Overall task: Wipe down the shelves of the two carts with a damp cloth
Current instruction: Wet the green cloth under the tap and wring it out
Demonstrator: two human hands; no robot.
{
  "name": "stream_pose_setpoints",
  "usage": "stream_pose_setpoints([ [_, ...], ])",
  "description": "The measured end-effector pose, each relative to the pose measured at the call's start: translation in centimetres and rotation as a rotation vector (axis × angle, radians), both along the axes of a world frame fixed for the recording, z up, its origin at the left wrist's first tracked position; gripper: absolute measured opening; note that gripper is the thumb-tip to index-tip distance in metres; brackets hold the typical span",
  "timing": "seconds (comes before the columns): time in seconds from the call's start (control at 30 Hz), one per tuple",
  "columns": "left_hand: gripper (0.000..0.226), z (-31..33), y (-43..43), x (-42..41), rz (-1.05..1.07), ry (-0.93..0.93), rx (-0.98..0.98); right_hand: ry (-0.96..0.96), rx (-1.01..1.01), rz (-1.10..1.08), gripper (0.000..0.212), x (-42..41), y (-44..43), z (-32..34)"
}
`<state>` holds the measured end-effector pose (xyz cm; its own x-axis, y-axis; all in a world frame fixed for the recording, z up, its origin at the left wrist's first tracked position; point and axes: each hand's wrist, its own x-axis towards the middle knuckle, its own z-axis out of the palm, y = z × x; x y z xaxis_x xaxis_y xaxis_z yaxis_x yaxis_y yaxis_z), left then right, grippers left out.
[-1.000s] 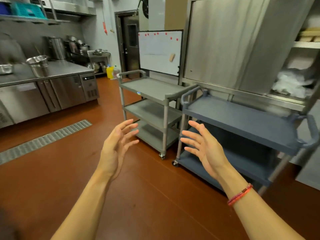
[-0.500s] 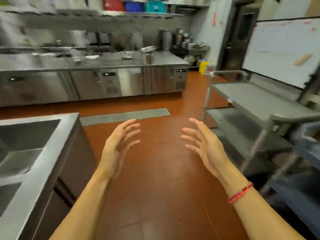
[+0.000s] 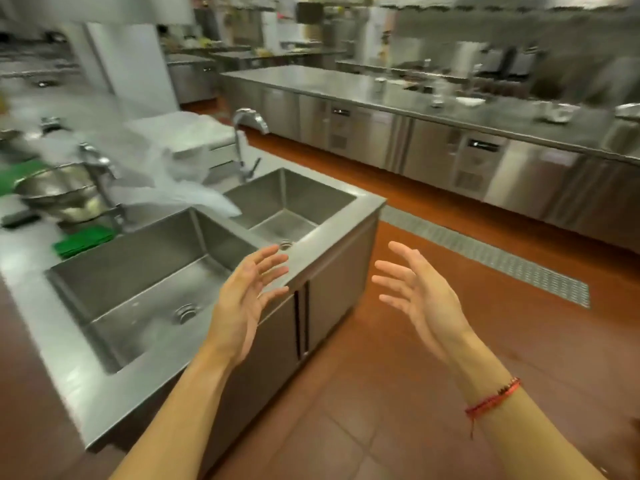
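Carts are out of the head view, so their place cannot be told. Above the double sink's [image 3: 369, 202] front rim the left hand [image 3: 242, 299] hovers, fingers spread wide, holding nothing. The right hand [image 3: 422, 296], equally spread and empty, hangs right of the sink over the red floor [image 3: 381, 393]. Something flat and green [image 3: 83, 240] lies left of the sink.

Both bare arms are extended forward. The left forearm enters from 7 o'clock, the right forearm from 5 o'clock. The left hand [image 3: 247, 296] has its fingers spread and relaxed, pointing toward 1 o'clock, palm turned inward. The right hand [image 3: 420, 296] has its fingers spread, pointing toward 11 o'clock, palm facing the left hand. The hands are apart and neither grips anything.
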<state>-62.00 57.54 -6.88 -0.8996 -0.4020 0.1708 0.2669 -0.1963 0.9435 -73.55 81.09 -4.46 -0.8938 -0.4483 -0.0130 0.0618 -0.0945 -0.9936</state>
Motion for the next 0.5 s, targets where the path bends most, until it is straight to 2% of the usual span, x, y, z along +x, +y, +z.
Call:
stream_pose_setpoints([
  [0.1,0.085,-0.9,-4.4,1.5,0.147,-0.002,0.024,-0.016,0.004,0.129,0.059,-1.3,-6.0,-0.7],
  [0.2,0.089,-1.2,-8.4,2.4,0.255,0.022,0.049,-0.018,0.011,0.216,0.053,-2.2,-11.4,-1.4],
  [0.5,0.087,-2.1,-18.0,3.9,0.454,0.002,0.035,-0.009,0.072,0.422,0.051,-4.4,-25.2,-1.7],
])
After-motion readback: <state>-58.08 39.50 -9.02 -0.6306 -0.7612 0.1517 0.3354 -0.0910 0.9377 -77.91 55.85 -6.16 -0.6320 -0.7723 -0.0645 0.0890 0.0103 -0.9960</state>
